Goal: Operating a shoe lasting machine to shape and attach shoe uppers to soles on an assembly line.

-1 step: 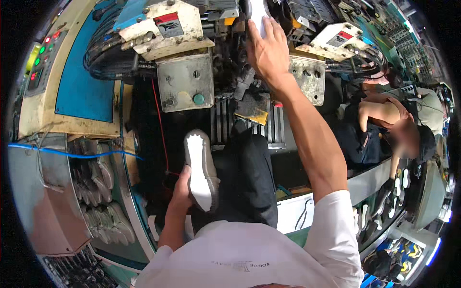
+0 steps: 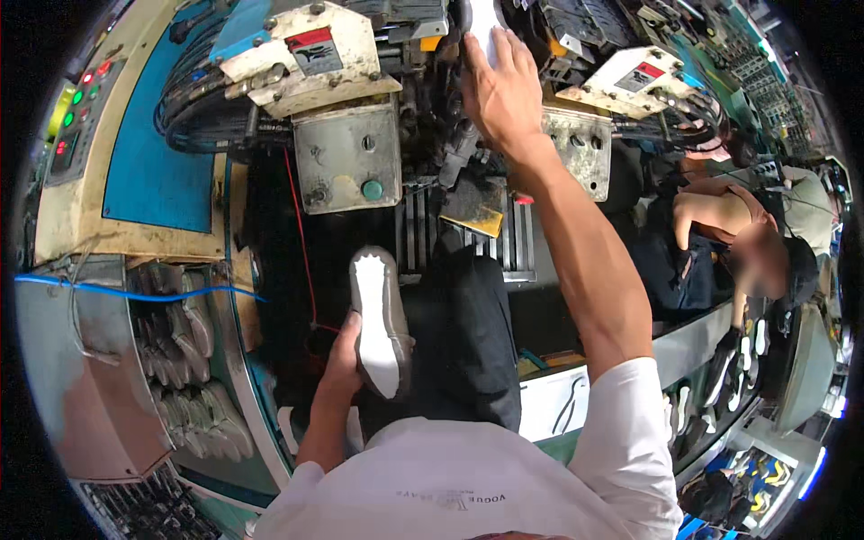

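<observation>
My left hand (image 2: pixel 346 349) is closed around the side of a grey shoe upper (image 2: pixel 393 310), held sole side up over my lap. A white insole board (image 2: pixel 371 297), jagged at its far end, covers its underside. At the top of the view, a second shoe upper with a white underside (image 2: pixel 484 18) sits in the machine (image 2: pixel 457 135). My right hand (image 2: pixel 506 94) reaches out to its near end, fingers on the white surface and thumb along the left side. The shoe's far end is cut off by the picture's edge.
Metal guard plates (image 2: pixel 346 162) flank the machine's middle. A control panel with lit buttons (image 2: pixel 79 112) stands at left, above a rack of grey shoe uppers (image 2: pixel 202 418). A blue hose (image 2: pixel 144 290) crosses there. At right, a co-worker (image 2: pixel 720 211) bends over a conveyor (image 2: pixel 697 337) carrying shoes.
</observation>
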Motion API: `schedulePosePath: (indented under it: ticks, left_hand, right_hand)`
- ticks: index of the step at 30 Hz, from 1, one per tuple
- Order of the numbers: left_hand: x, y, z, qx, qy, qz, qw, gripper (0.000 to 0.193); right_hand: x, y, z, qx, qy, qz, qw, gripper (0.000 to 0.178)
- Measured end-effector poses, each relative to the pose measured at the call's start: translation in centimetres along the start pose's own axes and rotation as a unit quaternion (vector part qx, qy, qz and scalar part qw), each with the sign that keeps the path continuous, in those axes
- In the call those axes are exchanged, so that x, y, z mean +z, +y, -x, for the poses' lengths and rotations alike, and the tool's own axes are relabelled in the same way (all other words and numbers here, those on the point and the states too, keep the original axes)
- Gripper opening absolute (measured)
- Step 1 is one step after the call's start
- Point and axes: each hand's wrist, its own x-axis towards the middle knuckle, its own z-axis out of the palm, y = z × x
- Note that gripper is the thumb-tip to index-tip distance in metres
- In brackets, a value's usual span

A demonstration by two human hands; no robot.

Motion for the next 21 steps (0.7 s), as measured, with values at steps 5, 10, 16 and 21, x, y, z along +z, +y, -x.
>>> schedulePosePath:
  ticks: [5, 10, 16, 21]
  left_hand:
    - [-0.5, -0.4, -3.3, -0.044, -0.006, -0.004, 0.999, 0.073]
    - [-0.2, 0.1, -6.4, -0.072, -0.012, -0.024, 0.997, 0.069]
    - [0.6, 0.9, -6.5, 0.019, -0.13, -0.051, 0.99, 0.071]
    - [-0.3, 0.1, -0.8, 0.058, -0.09, -0.026, 0.994, 0.067]
  right_hand:
    - [1.4, 1.0, -4.5, -0.014, 0.009, 0.033, 0.999, 0.049]
    - [0.2, 1.1, -5.8, -0.003, 0.027, 0.042, 0.999, 0.046]
    - [-0.8, 0.4, -6.9, 0.005, 0.028, 0.068, 0.997, 0.045]
    - [-1.2, -0.2, -6.6, 0.0, 0.024, 0.014, 1.0, 0.045]
